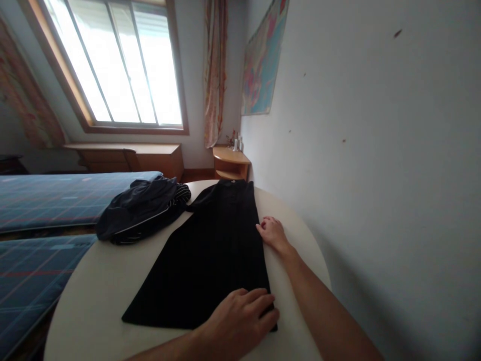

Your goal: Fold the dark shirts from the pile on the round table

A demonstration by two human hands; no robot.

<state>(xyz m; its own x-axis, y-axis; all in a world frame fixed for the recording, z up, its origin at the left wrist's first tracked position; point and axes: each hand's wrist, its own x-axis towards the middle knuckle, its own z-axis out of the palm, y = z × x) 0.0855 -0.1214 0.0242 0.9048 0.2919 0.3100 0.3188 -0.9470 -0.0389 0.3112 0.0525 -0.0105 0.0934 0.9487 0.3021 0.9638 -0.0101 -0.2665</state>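
In the head view, a black garment (210, 260) lies flat on the round white desk (97, 296), its long axis running from the near rim to the far rim. Its narrow end points away toward the window wall, its broad hem toward the person. The left hand (242, 318) lies over the near right corner, fingers slightly bent; the right hand (273, 233) touches the right edge, fingers loosely curled. Whether either pinches cloth, I cannot tell.
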